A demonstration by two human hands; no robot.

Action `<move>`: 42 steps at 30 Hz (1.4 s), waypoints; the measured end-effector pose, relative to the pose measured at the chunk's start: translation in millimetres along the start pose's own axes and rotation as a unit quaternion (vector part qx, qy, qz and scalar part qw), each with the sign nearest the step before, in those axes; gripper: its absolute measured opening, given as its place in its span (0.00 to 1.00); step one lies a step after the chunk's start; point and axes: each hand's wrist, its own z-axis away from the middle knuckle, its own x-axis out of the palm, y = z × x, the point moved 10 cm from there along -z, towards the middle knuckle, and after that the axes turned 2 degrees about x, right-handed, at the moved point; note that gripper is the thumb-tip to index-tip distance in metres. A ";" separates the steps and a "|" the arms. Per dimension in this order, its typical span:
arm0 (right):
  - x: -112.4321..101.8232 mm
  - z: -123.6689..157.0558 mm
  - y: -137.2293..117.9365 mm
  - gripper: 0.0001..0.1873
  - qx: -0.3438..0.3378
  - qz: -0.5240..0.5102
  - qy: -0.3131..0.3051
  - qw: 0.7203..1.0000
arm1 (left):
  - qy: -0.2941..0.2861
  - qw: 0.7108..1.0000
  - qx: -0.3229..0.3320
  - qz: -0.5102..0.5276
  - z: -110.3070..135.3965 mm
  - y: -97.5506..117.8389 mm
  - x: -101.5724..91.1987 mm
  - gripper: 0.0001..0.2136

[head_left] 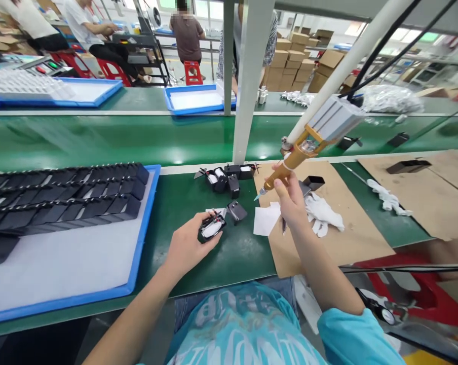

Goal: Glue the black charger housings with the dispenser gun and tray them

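Note:
My left hand (189,244) is closed around a small black casing with a white part inside (211,228), holding it just above the green bench. My right hand (289,198) grips the amber barrel of a glue dispenser (290,163) that hangs from a white hose, its blue tip pointing down and to the left toward the bench. Several more black casings (229,177) lie in a loose group beyond my left hand, and one (236,211) rests right beside the held piece.
A blue tray (140,253) with rows of black parts (62,195) fills the left. Cardboard sheets (350,238), white rags (322,213) and a paper square (265,220) lie to the right. A grey post (252,76) rises ahead. People sit beyond the conveyor.

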 end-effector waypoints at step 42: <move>106.8 15.7 41.4 0.09 0.099 -0.009 -0.247 0.964 | 0.115 0.978 -0.085 0.150 -29.2 -20.3 -17.1 0.19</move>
